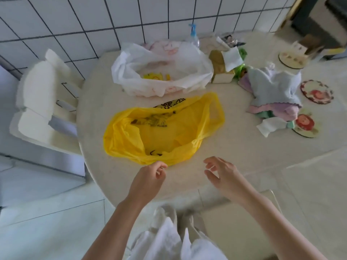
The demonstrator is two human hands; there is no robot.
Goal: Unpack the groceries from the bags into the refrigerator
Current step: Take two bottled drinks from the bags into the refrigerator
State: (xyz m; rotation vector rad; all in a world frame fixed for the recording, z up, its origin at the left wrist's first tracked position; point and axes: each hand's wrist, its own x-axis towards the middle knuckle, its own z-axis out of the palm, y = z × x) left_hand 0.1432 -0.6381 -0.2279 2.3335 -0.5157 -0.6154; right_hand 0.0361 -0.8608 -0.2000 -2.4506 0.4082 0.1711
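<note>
Round pale table (234,147): crumpled yellow plastic bag (161,132) centre; white plastic bag (159,70) behind it. Left hand (148,179) pinches yellow bag's near edge; right hand (221,175) beside it, fingers loosely spread, holding nothing.

You get soft, even daylight across the whole scene, bright without harsh contrast. The pale tabletop (234,147) is close to washed out, and the white chair (37,102) left of it blows out so its edges smear into jagged blocks. Shadows are faint; a weak one lies under the yellow bag (163,132) at the tabletop's middle. Wide-angle distortion bows the wall tiles (75,25) behind the tabletop and stretches your forearms toward the bottom edge. Detail is soft throughout, with compression smear, and the far right corner beyond the tabletop is darkest and blurriest.
</note>
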